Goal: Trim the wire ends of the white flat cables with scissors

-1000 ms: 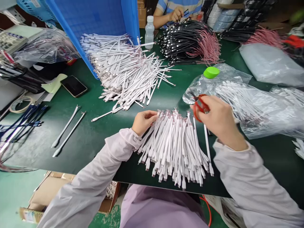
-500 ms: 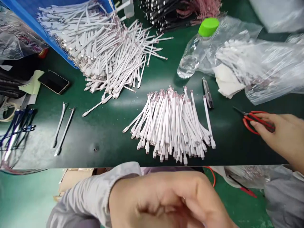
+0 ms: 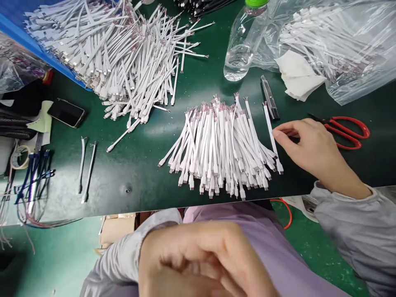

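Red scissors (image 3: 345, 131) lay released near the bench (image 3: 139, 165)'s front edge, freeing right hand (image 3: 312, 144) beside cable (image 3: 269, 123); left hand (image 3: 204, 251) curled, both grips unclear.

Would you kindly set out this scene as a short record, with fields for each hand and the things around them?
Left hand: curled, close to the camera; no held item visible
Right hand: fingers at a single white cable; contact cannot be told
Centre: fanned bundle of white cables, connectors toward the person
Right side: red-handled scissors lying on the green table
Beyond the right hand: utility knife, clear bottle
Left side: two loose white cables, smartphone
Back left: heap of white cables at a blue bin
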`<state>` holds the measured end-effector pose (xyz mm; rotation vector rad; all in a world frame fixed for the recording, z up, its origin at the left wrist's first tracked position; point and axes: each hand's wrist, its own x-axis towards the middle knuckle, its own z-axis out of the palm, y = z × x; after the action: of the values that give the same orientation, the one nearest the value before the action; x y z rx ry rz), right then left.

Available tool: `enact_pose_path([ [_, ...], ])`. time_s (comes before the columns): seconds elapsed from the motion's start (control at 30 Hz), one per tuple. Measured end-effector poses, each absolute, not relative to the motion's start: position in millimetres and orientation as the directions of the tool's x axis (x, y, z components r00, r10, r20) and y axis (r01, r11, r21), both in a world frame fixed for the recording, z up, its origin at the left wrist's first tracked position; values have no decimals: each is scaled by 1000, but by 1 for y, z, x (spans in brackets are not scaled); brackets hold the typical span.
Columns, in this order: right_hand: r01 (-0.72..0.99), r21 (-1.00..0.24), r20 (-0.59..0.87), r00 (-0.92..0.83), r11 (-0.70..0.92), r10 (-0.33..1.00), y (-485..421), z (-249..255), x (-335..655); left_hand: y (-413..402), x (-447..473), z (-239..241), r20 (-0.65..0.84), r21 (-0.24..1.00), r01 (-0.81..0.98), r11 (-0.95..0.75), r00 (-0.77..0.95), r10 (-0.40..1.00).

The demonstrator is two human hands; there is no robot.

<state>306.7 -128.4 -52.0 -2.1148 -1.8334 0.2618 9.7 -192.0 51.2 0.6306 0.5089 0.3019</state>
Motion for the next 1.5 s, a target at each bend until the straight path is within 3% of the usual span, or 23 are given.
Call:
enact_pose_path([
  [0.1, 890, -443, 58, 149, -108, 987, -118, -58, 301, -147, -17, 39, -360, 914, 63, 401, 583, 729],
  [0.17, 893, -447, 51, 86, -54, 995, -113, -61, 291, -111, -37, 20, -242, 947, 284, 151, 318, 917],
  [0.2, 906, -424, 53, 36, -10, 998, -110, -62, 284, -96, -45, 10, -209, 909, 400, 115, 200, 957],
  [0.3, 943, -308, 70, -107, 123, 992, -103, -61, 256, -77, -61, -10, -349, 827, 505, 245, 120, 929],
  [0.43, 913, -285, -11, -308, 293, 951, -88, -48, 216, -106, -49, -5, -633, 774, 315, 549, 376, 677],
  [0.53, 806, -330, -125, -554, 492, 823, -67, -28, 190, -139, -20, 4, -685, 660, 138, 739, 516, 515],
  [0.63, 705, -404, -254, -699, 583, 668, -41, -9, 168, -154, 9, 1, -671, 594, -61, 802, 513, 536],
  [0.73, 685, -421, -339, -727, 595, 597, -14, 1, 154, -147, 28, -14, -622, 631, -201, 749, 446, 643],
  [0.8, 690, -369, -357, -724, 623, 591, 3, 4, 152, -136, 30, -26, -595, 696, -153, 702, 425, 682],
  [0.9, 686, -336, -300, -728, 646, 617, 22, 5, 162, -124, 22, -42, -543, 815, 123, 566, 502, 673],
  [1.03, 702, -473, -125, -652, 533, 747, 34, 6, 190, -114, 10, -51, -360, 901, 419, 108, 586, 726],
  [1.13, 615, -655, 11, -573, 439, 820, 32, 8, 209, -109, 4, -45, -240, 826, 519, -222, 679, 694],
  [1.23, 481, -789, 150, -453, 382, 879, 20, 20, 228, -112, -8, -33, -206, 662, 612, -432, 703, 681],
  [1.37, 386, -830, 360, -183, 403, 915, -11, 40, 260, -128, -35, -27, -221, 410, 823, -393, 507, 833],
  [1.43, 357, -791, 517, -44, 496, 855, -29, 39, 274, -132, -46, -31, -182, 371, 850, -373, 461, 869],
  [1.5, 279, -804, 571, 114, 525, 813, -45, 27, 284, -130, -51, -35, -118, 373, 842, -390, 461, 880],
])
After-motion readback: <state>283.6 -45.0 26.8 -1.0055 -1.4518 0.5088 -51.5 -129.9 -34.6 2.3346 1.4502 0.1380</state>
